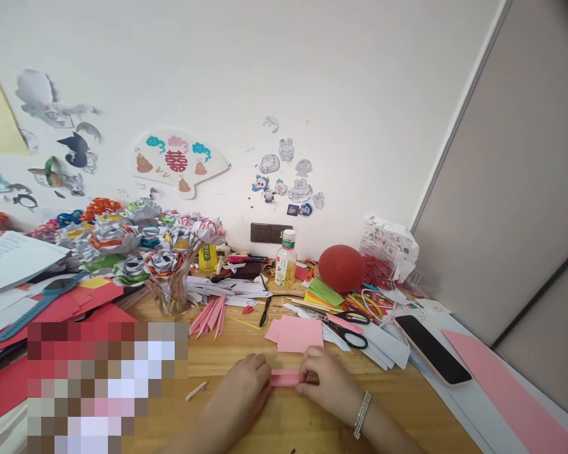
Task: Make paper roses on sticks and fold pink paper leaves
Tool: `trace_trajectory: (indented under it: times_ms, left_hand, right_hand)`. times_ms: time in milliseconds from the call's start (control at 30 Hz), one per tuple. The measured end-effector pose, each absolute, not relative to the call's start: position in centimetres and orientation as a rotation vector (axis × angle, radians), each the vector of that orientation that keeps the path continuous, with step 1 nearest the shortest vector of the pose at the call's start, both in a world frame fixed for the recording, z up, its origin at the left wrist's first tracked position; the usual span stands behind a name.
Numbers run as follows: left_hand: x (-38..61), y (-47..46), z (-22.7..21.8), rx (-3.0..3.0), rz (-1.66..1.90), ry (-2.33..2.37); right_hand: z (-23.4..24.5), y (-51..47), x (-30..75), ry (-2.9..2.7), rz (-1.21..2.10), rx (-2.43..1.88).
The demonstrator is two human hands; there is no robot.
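Between my two hands a folded strip of pink paper (284, 378) lies low over the wooden table (246, 413). My left hand (247, 383) is closed on its left end, with some fingertips hidden behind the hand. At the right end, my right hand (322, 379) pinches the strip between thumb and fingers; a beaded bracelet (361, 415) circles that wrist. Just beyond the hands sits a stack of pink paper squares (300, 334). Several folded pink paper pieces (210, 317) lie farther left.
Black-handled scissors (356, 338) and a phone (432, 349) lie to the right. Behind stand a bottle (285, 260) and a red balloon (342, 268). Folded paper flowers (165, 261) fill a container at left, near a blue-strapped watch (31, 313). A small rolled scrap (196, 391) rests left of my hands.
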State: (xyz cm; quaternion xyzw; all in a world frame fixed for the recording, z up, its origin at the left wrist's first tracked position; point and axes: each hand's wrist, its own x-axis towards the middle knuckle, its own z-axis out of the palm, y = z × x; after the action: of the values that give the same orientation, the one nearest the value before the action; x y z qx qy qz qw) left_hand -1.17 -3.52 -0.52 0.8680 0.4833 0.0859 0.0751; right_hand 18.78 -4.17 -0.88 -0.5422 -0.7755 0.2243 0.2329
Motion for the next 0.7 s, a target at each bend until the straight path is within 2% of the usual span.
trace_trajectory:
  times_ms: [167, 367, 600, 700]
  left_hand:
    - [-1.0, -3.5, 0.1, 2.458, 0.339, 1.484]
    - [-0.8, -3.4, -0.5, 2.348, 0.386, 1.603]
    - [-0.3, -4.1, -0.5, 2.489, 0.345, 1.685]
    - [-0.3, -4.3, -0.9, 2.735, 0.382, 1.535]
  right_hand:
    - [-1.5, -4.0, 18.3, -1.979, 0.669, -1.532]
    - [-1.7, -4.0, 17.8, -2.011, 0.486, -1.671]
    - [-0.8, -4.5, 17.3, -2.103, 0.378, -1.766]
    - [-0.9, -4.6, 17.2, -2.131, 0.32, -1.775]
